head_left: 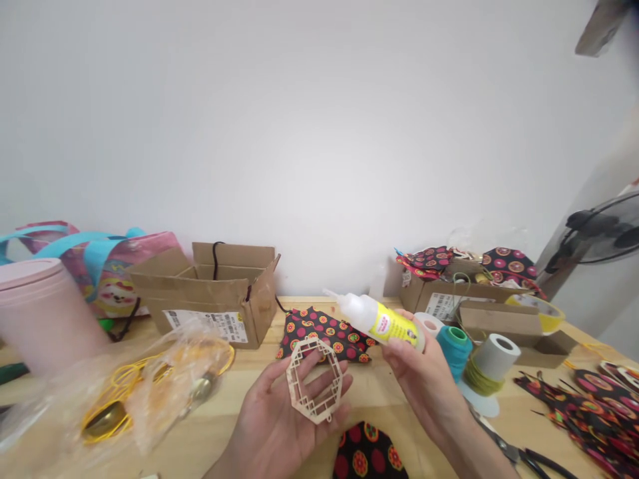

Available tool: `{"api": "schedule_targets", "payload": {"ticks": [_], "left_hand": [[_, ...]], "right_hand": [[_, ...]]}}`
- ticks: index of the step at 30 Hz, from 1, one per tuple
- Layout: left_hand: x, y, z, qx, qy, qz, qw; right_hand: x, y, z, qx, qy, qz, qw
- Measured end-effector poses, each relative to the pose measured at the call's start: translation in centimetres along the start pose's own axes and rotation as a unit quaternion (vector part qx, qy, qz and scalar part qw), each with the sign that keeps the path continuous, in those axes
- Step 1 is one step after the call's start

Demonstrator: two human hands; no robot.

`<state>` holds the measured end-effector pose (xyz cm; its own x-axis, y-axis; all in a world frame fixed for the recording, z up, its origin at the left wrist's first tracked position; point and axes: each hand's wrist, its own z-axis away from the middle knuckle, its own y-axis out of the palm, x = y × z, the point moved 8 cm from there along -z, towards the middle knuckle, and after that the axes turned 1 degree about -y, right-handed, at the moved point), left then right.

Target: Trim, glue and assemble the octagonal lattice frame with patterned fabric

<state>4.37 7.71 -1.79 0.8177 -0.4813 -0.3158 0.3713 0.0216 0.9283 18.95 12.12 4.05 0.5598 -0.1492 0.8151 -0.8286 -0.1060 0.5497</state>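
Observation:
My left hand point(279, 412) is palm up and holds a pale wooden octagonal frame point(294, 396) with lattice cutouts, which lies across its fingers. In my right hand point(424, 372) is a white glue bottle point(377, 318) with a yellow label, tilted so its thin nozzle points up and to the left, above and apart from the frame. Behind my left hand lies a black patterned fabric piece point(312, 322) with red and orange flowers. A second patterned fabric piece point(369, 452) is at the table's near edge, between my forearms.
An open cardboard box point(210, 299) stands left, near a pink cup point(44, 313) and a plastic bag point(164, 392) with yellow cord. To the right are a teal thread spool point(454, 349), a green thread spool point(484, 372), scissors point(514, 452), a fabric-filled box point(424, 293) and patterned pieces point(594, 412).

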Motion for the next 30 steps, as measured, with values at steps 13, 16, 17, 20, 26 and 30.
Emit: {"api": "schedule_targets", "payload": {"ticks": [13,16,17,20,26,30], "left_hand": [[-0.2,-0.4,-0.3,-0.021,0.022,-0.005,1.000],[-0.3,-0.7,-0.3,-0.032,0.026,-0.003,0.999],[-0.4,-0.8,-0.3,-0.040,0.029,-0.005,0.999],[-0.5,-0.8,-0.3,-0.052,0.036,-0.018,0.998],[-0.6,-0.7,-0.3,-0.047,0.046,-0.040,0.997],[0.0,-0.6,-0.5,-0.021,0.018,-0.034,0.999]], "right_hand": [[-2.6,-1.0,0.1,-0.075,0.009,-0.003,0.997],[-2.8,-1.0,0.2,-0.088,0.020,-0.009,0.996],[-2.8,-1.0,0.3,-0.089,0.022,-0.012,0.996],[-2.8,-0.9,0.3,-0.090,0.026,-0.019,0.995],[-2.1,-0.8,0.2,-0.082,0.001,-0.043,0.996],[-0.2,-0.9,0.0,-0.067,-0.029,-0.105,0.992]]}}
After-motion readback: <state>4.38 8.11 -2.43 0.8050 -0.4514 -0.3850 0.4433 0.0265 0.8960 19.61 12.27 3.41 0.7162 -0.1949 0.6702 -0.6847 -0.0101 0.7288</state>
